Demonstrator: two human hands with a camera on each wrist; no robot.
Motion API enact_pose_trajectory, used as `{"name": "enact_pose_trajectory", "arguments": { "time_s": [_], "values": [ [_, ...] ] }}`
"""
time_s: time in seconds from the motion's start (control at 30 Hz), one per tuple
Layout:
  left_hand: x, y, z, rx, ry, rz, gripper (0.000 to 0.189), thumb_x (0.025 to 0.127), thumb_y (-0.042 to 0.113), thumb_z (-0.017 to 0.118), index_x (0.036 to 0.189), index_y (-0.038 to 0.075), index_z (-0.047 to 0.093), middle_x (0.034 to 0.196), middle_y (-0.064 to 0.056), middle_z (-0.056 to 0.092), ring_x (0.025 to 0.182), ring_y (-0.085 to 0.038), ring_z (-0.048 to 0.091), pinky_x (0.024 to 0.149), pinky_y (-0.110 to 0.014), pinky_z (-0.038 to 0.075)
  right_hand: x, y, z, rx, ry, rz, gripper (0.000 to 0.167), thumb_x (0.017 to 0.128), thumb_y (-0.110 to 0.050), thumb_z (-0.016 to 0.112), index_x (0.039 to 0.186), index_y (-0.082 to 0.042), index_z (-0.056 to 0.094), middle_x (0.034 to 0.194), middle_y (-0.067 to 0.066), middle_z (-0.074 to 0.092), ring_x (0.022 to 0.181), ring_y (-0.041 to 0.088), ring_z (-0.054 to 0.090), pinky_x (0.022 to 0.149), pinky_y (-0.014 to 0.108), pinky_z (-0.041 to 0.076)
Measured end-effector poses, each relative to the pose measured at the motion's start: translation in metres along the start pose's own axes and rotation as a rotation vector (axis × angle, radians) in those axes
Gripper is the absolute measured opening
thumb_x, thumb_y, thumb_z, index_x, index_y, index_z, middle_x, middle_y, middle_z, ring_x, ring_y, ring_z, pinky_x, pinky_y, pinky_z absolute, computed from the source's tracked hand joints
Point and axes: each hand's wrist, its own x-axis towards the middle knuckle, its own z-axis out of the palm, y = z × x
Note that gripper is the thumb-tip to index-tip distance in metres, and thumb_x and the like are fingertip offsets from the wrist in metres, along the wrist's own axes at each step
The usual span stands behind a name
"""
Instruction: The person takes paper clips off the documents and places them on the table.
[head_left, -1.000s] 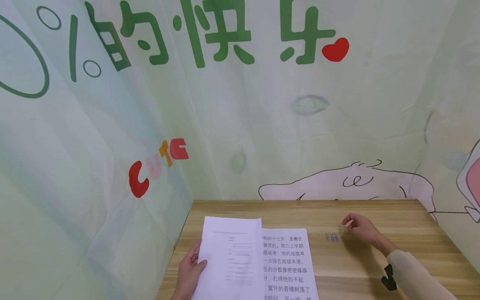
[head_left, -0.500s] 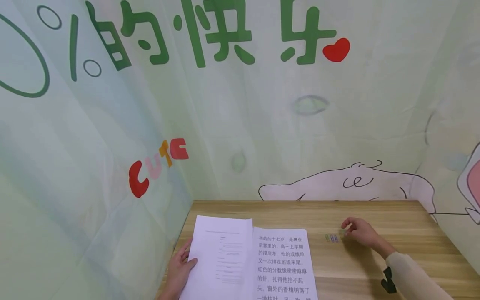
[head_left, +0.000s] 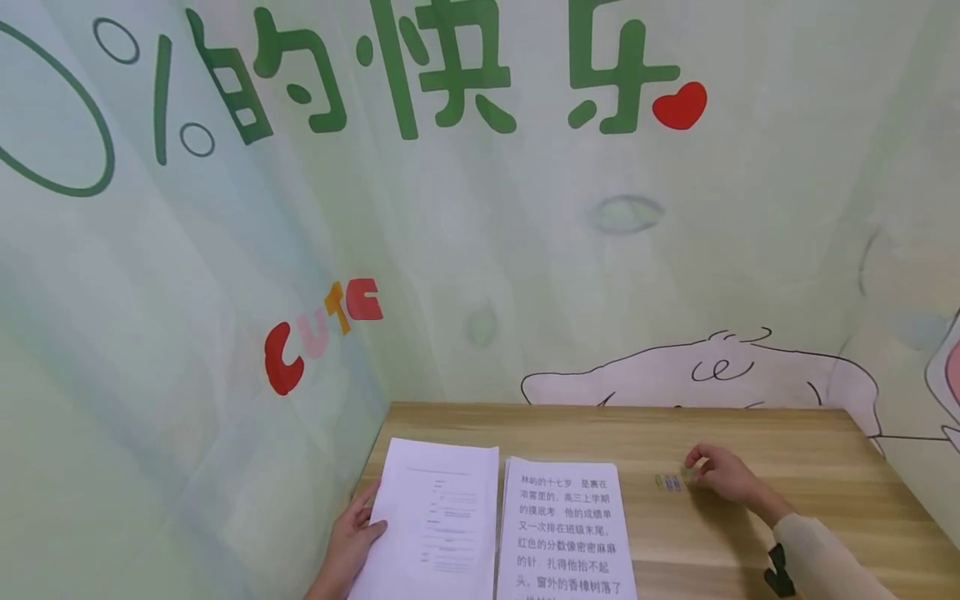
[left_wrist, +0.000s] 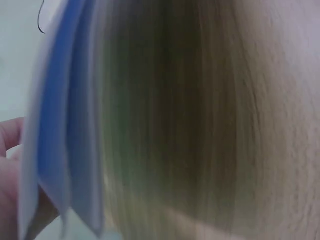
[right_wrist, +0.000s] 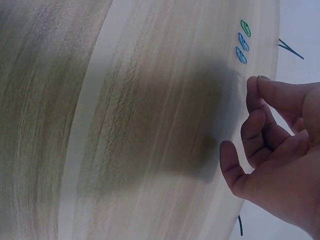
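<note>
My left hand [head_left: 352, 533] grips the left edge of some white sheets of paper [head_left: 431, 517] with small print. The left wrist view shows the edges of several sheets [left_wrist: 60, 120] fanned slightly apart beside the fingers [left_wrist: 9, 185]. Right of them lies a stack of paper [head_left: 566, 533] with large Chinese text, a narrow gap between the two. My right hand [head_left: 723, 477] is low over the table, thumb and forefinger pinching what looks like a small pale paper clip, mostly hidden. Close by lie a green paper clip [right_wrist: 245, 28] and two blue paper clips [right_wrist: 243, 41].
The wooden table [head_left: 600, 429] meets a printed cloth backdrop [head_left: 480, 250] at its back and left edges. A dark object [head_left: 780, 571] is at the right sleeve [head_left: 817, 546].
My left hand has drawn its sheets leftward, uncovering the large-print stack and opening a gap beside it. The right hand stays near the paper clips, its fingertips slightly lower. The head view has shifted slightly.
</note>
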Motion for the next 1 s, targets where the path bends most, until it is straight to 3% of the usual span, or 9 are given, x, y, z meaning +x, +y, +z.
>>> {"name": "enact_pose_trajectory", "arguments": {
  "time_s": [0.37, 0.67, 1.0],
  "values": [
    [0.013, -0.011, -0.004, 0.073, 0.003, 0.004, 0.071, 0.092, -0.011, 0.061, 0.159, 0.004, 0.044, 0.126, -0.032, 0.066, 0.098, -0.024, 0.069, 0.074, -0.028, 0.057, 0.001, -0.003, 0.006, -0.025, 0.003, 0.023, 0.018, 0.086, 0.007, 0.069, 0.101, 0.001, 0.063, 0.087, 0.009, 0.065, 0.077, 0.021, 0.057, 0.064, 0.03, 0.046],
    [0.014, -0.013, -0.005, 0.079, -0.001, 0.054, 0.069, 0.091, -0.012, 0.061, 0.157, 0.0, 0.045, 0.12, -0.032, 0.068, 0.097, -0.027, 0.07, 0.072, -0.027, 0.058, -0.001, -0.004, 0.008, -0.05, 0.004, 0.033, 0.016, 0.085, 0.008, 0.068, 0.1, 0.004, 0.063, 0.091, 0.009, 0.065, 0.08, 0.021, 0.056, 0.066, 0.031, 0.046],
    [0.016, -0.013, -0.002, 0.158, 0.045, 0.057, 0.068, 0.089, -0.013, 0.061, 0.155, -0.002, 0.048, 0.116, -0.029, 0.068, 0.095, -0.025, 0.066, 0.072, -0.025, 0.054, -0.001, -0.01, 0.015, -0.113, 0.03, 0.011, 0.016, 0.078, 0.006, 0.067, 0.093, 0.003, 0.063, 0.082, 0.007, 0.062, 0.072, 0.017, 0.053, 0.061, 0.027, 0.043]
  ]
}}
